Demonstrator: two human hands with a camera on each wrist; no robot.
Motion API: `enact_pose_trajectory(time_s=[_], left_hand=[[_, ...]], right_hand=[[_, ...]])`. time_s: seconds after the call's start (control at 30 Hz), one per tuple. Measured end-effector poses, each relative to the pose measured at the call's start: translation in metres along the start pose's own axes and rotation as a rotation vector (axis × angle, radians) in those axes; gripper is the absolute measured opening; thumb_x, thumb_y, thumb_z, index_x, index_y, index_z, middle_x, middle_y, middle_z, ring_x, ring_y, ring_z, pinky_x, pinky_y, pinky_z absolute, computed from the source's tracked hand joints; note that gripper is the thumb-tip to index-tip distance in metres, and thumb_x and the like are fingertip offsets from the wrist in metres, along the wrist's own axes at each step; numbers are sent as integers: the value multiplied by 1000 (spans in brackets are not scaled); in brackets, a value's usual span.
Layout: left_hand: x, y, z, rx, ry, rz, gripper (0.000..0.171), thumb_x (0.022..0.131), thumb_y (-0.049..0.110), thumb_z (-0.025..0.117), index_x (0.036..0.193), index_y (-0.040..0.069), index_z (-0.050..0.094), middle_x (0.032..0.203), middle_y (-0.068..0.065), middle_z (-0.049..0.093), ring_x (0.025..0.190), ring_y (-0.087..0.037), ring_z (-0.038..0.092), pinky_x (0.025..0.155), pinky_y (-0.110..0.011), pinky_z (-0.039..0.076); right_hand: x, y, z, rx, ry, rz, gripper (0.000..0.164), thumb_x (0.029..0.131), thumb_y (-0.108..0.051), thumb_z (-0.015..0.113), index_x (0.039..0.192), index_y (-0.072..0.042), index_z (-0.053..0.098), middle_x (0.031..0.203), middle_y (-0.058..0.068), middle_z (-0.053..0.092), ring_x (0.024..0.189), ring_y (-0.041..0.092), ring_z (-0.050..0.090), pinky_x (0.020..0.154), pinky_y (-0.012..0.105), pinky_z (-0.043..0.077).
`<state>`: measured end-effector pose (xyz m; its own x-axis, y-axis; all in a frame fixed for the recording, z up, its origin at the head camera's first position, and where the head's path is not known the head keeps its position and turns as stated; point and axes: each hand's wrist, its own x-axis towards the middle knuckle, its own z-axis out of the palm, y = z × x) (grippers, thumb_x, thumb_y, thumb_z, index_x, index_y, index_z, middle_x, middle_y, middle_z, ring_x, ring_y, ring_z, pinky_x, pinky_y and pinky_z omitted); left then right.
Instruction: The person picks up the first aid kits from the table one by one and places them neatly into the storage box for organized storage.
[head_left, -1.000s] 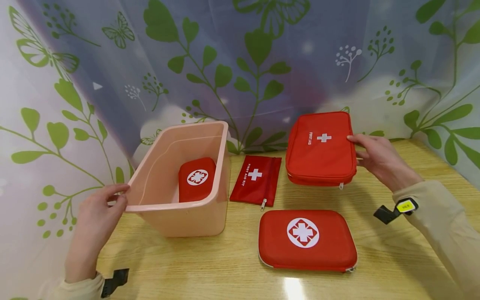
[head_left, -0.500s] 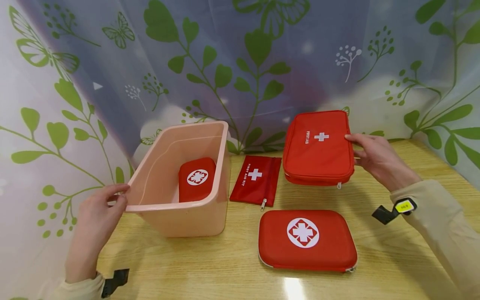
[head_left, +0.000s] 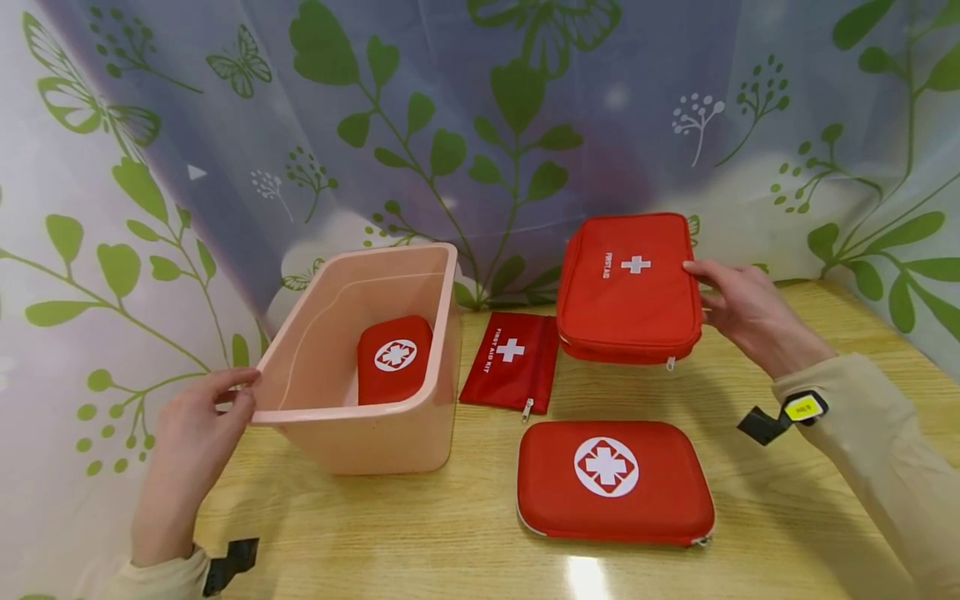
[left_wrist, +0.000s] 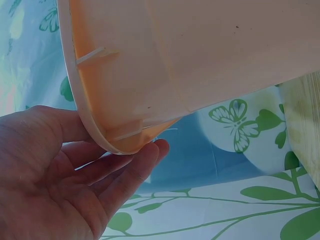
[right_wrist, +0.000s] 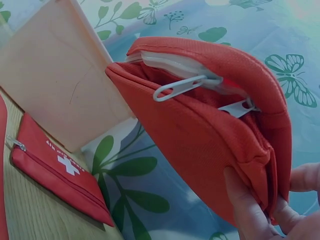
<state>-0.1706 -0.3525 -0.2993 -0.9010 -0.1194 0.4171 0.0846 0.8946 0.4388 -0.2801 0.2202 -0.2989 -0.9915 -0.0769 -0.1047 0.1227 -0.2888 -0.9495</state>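
In the head view my right hand (head_left: 750,312) pinches the right edge of a red first aid bag (head_left: 630,283) with a white cross, held up over the table. Its zipper gapes partly in the right wrist view, showing two pulls (right_wrist: 182,87). My left hand (head_left: 197,437) pinches the front left corner of the rim of a pink plastic bin (head_left: 390,437); the left wrist view shows thumb and fingers around that rim (left_wrist: 90,122). Inside the bin lies a red case (head_left: 393,371) with a round white emblem.
A flat red first aid pouch (head_left: 502,375) lies right of the bin on the wooden table (head_left: 360,533). A hard red zip case (head_left: 622,500) lies nearer the front, below the raised bag. Behind hangs a curtain (head_left: 600,150) with leaf and butterfly prints.
My right hand has carried the red first aid bag a little left and slightly up; it now overlaps the pouch's right edge in the head view. My left hand stays on the bin's rim.
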Motion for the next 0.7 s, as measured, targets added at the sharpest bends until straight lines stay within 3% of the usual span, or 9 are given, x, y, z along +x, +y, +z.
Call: enact_pose_trajectory(time_s=[0.33, 0.7], left_hand=[[-2, 1, -1, -8, 4, 15, 30, 96, 12, 53, 119, -1, 68, 107, -25, 67, 97, -38, 62, 54, -26, 42], [-2, 0, -1, -13, -4, 11, 32, 97, 14, 51, 120, 0, 68, 108, -24, 67, 94, -35, 60, 51, -28, 41]], right_hand=[[-1, -4, 9, 21, -14, 8, 11, 93, -28, 69, 93, -20, 77, 112, -5, 56, 91, 14, 59, 78, 28, 51], [0, -9, 21, 90, -19, -17, 11, 94, -22, 68, 92, -16, 77, 104, -3, 61, 82, 15, 63, 72, 26, 52]])
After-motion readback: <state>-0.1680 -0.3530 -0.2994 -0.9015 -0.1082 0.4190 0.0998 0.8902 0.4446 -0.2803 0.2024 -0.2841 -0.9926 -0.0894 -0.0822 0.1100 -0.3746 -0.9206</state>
